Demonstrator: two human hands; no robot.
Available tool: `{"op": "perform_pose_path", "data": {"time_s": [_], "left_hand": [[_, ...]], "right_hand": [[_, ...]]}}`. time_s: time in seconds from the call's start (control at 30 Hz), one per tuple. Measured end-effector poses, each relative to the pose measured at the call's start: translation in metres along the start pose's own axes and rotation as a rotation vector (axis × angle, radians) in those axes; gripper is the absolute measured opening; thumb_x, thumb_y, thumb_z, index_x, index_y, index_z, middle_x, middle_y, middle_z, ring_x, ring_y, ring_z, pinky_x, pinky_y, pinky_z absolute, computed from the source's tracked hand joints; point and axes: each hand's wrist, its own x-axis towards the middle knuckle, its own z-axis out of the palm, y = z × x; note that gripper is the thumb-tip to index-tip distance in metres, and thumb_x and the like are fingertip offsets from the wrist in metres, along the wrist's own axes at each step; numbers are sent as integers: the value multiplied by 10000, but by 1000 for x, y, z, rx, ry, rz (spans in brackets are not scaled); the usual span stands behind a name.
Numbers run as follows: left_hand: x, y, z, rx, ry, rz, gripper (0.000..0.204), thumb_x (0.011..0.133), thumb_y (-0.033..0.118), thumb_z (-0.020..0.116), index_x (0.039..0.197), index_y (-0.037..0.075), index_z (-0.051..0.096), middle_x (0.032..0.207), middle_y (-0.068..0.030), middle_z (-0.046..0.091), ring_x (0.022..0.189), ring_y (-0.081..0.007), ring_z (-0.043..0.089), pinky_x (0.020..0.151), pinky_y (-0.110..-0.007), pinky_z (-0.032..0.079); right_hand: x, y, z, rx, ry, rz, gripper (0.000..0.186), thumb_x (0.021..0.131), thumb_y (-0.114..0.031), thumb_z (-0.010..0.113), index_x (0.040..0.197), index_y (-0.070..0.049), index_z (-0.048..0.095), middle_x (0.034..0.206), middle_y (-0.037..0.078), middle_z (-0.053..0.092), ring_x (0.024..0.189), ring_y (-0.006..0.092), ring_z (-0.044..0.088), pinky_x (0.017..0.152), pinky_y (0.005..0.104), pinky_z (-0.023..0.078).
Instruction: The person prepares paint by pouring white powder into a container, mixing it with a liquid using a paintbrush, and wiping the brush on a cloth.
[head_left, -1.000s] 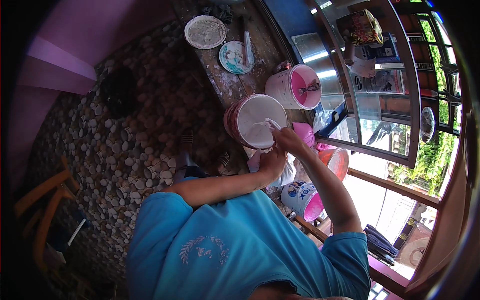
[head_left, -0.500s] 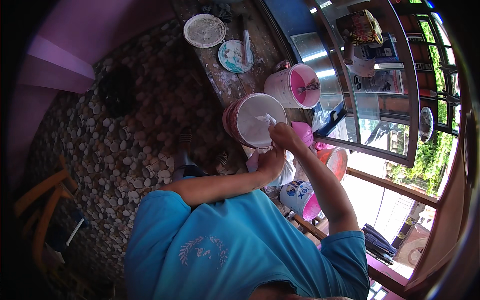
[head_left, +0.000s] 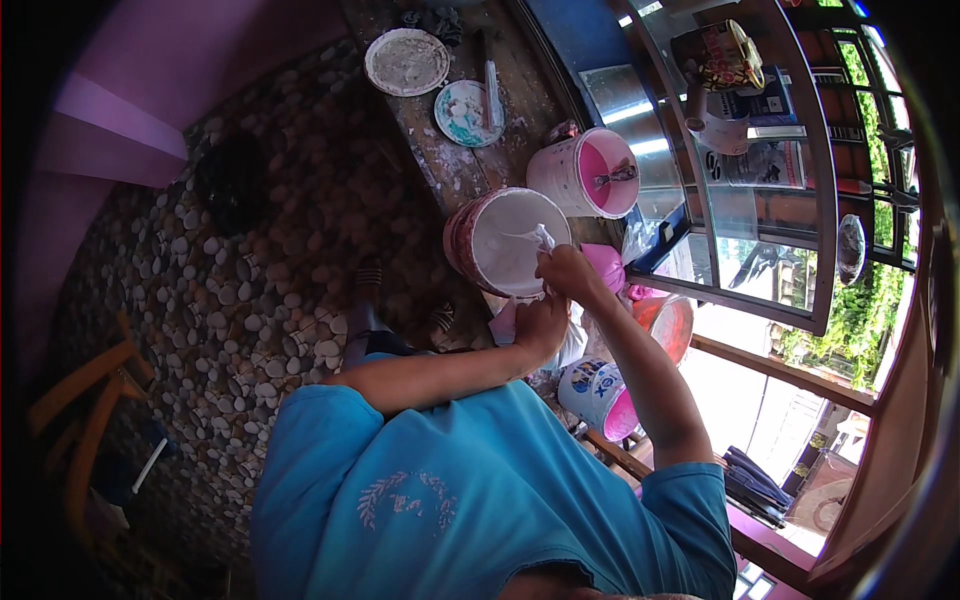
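My right hand [head_left: 562, 272] is closed on a white, crumpled item [head_left: 543, 237] that reaches over the pale inside of a white bucket [head_left: 483, 267] with red smears on its outside; a thin white strip or stream shows there, too small to make out. My left hand [head_left: 538, 322] is closed just below the right one, beside the bucket's rim and in front of a pale bag [head_left: 572, 350]; what it grips is hidden. Behind stands another bucket [head_left: 558, 181] with pink paint and a brush in it.
A paint-spattered bench [head_left: 428, 135] carries two round lids [head_left: 407, 62] [head_left: 458, 115]. A glass-paned frame [head_left: 740, 205] with tins, pink bags [head_left: 602, 262] and more buckets [head_left: 585, 390] are at the right. A wooden chair [head_left: 95, 390] stands on the pebble-patterned floor [head_left: 260, 320]; a pink wall [head_left: 150, 70] rises behind.
My right hand has moved slightly left and down over the bucket's rim, and the white item in it has changed shape. The whole view has shifted very slightly.
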Motion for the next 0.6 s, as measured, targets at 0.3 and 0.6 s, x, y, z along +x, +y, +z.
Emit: {"op": "perform_pose_path", "data": {"time_s": [0.3, 0.6], "left_hand": [[2, -3, 5, -317, 266, 287, 442, 926, 293, 338, 655, 27, 564, 618, -179, 598, 630, -347, 607, 643, -436, 445], [-12, 5, -1, -310, 242, 201, 403, 918, 261, 371, 692, 6, 585, 683, -171, 619, 667, -299, 619, 648, -409, 441]], "right_hand": [[-49, -1, -36, 1045, -178, 268, 309, 878, -233, 546, 1037, 14, 640, 894, 61, 651, 853, 161, 597, 792, 304, 443], [-82, 19, -10, 1222, -164, 216, 325, 932, -251, 526, 1114, 0, 620, 1038, 59, 619, 939, 147, 536, 863, 288, 396]]}}
